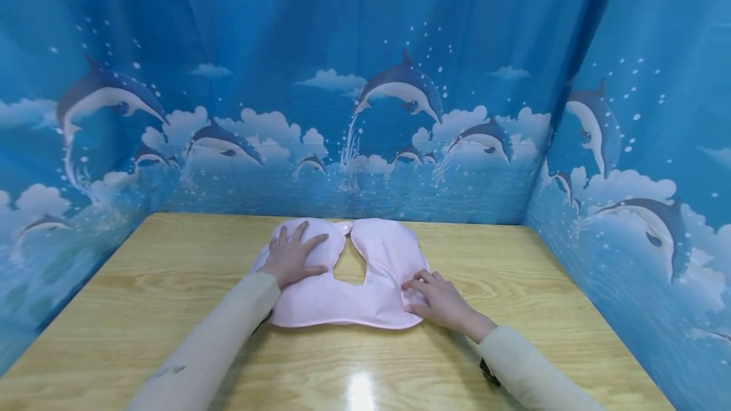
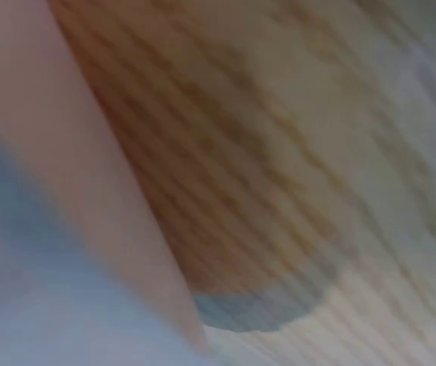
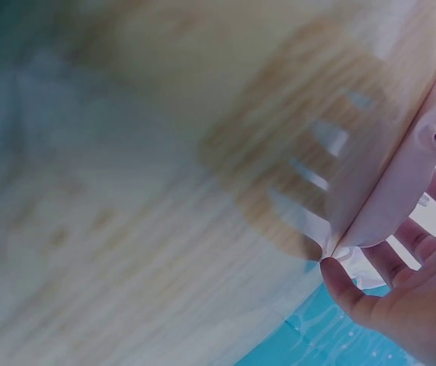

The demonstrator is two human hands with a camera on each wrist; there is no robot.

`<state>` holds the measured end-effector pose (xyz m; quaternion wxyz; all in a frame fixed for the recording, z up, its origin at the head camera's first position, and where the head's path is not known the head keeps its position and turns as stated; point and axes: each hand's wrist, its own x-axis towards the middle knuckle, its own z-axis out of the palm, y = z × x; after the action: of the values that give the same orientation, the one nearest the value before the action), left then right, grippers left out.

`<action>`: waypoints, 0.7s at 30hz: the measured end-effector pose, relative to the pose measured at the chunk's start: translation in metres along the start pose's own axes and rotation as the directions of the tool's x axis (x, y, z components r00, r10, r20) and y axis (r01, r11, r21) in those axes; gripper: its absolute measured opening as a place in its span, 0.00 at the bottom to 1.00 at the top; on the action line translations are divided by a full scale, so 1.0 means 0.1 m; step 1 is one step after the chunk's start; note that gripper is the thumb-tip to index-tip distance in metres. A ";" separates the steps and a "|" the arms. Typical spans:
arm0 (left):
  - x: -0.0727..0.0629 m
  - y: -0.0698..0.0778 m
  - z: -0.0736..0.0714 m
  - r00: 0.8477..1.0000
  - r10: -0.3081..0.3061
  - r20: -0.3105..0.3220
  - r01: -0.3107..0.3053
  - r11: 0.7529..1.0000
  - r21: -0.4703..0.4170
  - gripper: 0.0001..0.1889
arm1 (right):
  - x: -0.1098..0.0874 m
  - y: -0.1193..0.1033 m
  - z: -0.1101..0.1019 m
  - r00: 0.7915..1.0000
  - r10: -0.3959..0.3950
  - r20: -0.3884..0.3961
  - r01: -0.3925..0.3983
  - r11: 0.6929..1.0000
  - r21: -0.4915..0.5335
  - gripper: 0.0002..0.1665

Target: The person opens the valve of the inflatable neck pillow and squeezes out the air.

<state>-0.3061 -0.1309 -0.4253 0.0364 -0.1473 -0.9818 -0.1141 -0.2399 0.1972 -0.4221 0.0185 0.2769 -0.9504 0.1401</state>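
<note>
A pale pink U-shaped neck pillow [image 1: 354,303] lies flat on the wooden table, its two rounded ends pointing away and almost meeting at a small pale tab [image 1: 344,227]. My left hand [image 1: 294,255] rests palm down on its left arm, fingers spread. At the right edge my right hand [image 1: 442,300] holds the pillow's side with bent fingers, and the cloth creases there. The right wrist view shows that thumb and fingertips [image 3: 344,293] at the pillow's seamed edge [image 3: 401,187]. In the left wrist view the left hand's fingers are out of sight; only blurred pale shapes and table show.
The wood-grain table [image 1: 502,360] reaches around the pillow on all sides. Blue curtains [image 1: 274,30] printed with dolphins and clouds hang along its back and right edges, and on the left too. A bright reflection shines near the table's front.
</note>
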 end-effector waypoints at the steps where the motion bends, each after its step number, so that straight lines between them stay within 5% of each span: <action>1: 0.01 -0.01 0.01 1.000 0.000 0.001 0.000 1.000 -0.004 0.39 | 0.00 0.00 0.00 1.000 0.001 0.001 -0.001 1.000 -0.001 0.20; 21: 0.04 -0.01 0.09 0.998 0.028 -0.056 -0.026 0.999 0.033 0.33 | 0.00 0.00 0.00 1.000 0.011 0.005 -0.011 1.000 0.002 0.18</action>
<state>-0.3105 -0.1286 -0.4341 0.0681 -0.1566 -0.9801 -0.1018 -0.2400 0.1970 -0.4216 0.0153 0.2720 -0.9518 0.1406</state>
